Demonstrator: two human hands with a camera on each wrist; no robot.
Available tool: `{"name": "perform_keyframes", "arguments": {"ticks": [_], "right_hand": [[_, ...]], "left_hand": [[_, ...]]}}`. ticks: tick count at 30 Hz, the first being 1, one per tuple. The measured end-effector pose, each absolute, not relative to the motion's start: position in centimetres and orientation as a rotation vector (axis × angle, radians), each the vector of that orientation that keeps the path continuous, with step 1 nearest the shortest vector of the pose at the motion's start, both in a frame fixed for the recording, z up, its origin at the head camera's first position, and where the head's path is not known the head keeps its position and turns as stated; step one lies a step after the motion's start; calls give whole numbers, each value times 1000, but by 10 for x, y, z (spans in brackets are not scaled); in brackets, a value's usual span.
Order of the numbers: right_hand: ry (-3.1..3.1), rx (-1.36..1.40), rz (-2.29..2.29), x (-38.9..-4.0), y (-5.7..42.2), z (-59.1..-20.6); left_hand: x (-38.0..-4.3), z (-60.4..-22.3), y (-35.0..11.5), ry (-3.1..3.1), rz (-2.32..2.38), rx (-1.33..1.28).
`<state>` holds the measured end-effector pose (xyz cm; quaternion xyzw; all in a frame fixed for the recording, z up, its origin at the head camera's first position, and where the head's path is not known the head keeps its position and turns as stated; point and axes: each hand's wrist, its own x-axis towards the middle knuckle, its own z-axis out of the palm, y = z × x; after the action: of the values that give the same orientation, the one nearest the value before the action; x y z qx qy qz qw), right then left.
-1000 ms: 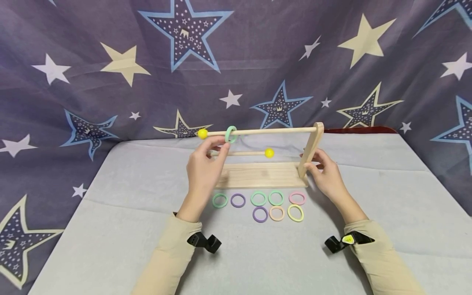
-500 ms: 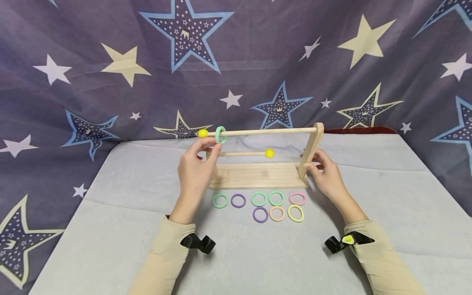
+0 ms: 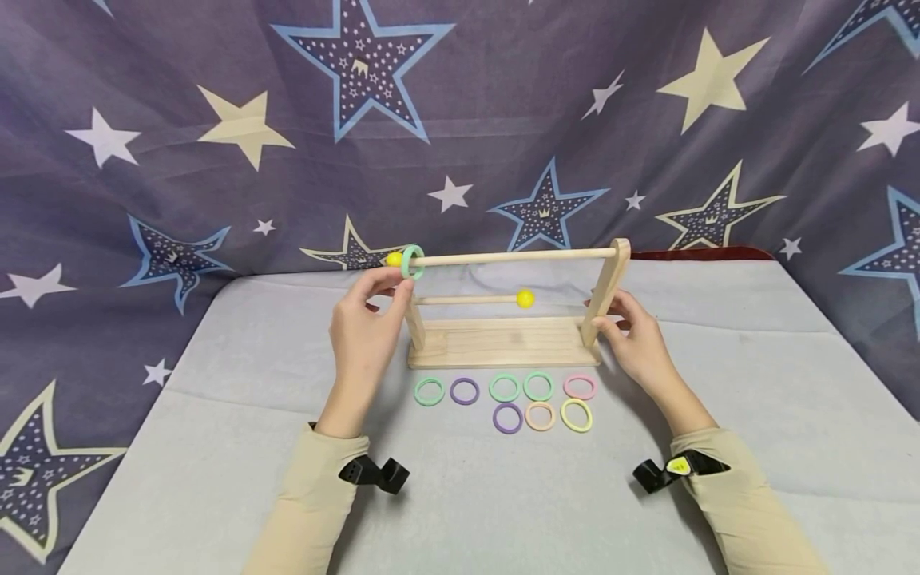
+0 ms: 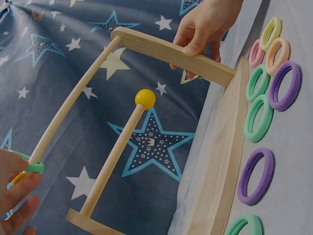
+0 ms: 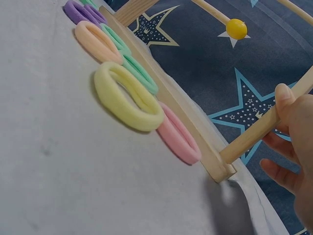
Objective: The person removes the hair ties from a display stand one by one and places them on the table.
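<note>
My left hand (image 3: 368, 327) pinches a green hair tie (image 3: 406, 263) between thumb and fingers. That tie encircles the upper rod (image 3: 513, 257) of a wooden stand, right beside the yellow ball (image 3: 393, 259) on the rod's left end. With thumb and fingers, my right hand (image 3: 636, 335) grips the stand's right post (image 3: 608, 289). A shorter lower rod (image 3: 467, 300), tipped with another yellow ball (image 3: 525, 298), comes from the left post (image 3: 416, 326). In the left wrist view, the fingers partly hide the held hair tie (image 4: 35, 168) and the ball by it.
In front of the wooden base (image 3: 503, 342) lie several loose hair ties, among them purple (image 3: 507, 431), peach (image 3: 540, 429), yellow (image 3: 577, 429) and pink (image 3: 579, 398) ones. A grey cloth (image 3: 489, 511) covers the table. Behind it hangs a star-patterned curtain (image 3: 503, 152).
My left hand has slid the green hair tie leftward along the upper rod to the yellow ball, uncovering the stand's left post. My right hand stays on the right post.
</note>
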<state>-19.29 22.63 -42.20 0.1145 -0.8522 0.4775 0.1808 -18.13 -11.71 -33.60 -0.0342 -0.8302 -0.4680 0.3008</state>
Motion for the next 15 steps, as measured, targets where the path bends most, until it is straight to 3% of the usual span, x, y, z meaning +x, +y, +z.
{"name": "perform_keyframes", "arguments": {"ticks": [15], "right_hand": [[-2406, 325, 1349, -193, 226, -422]], "left_hand": [[-181, -338, -130, -2198, -1261, -77]]}}
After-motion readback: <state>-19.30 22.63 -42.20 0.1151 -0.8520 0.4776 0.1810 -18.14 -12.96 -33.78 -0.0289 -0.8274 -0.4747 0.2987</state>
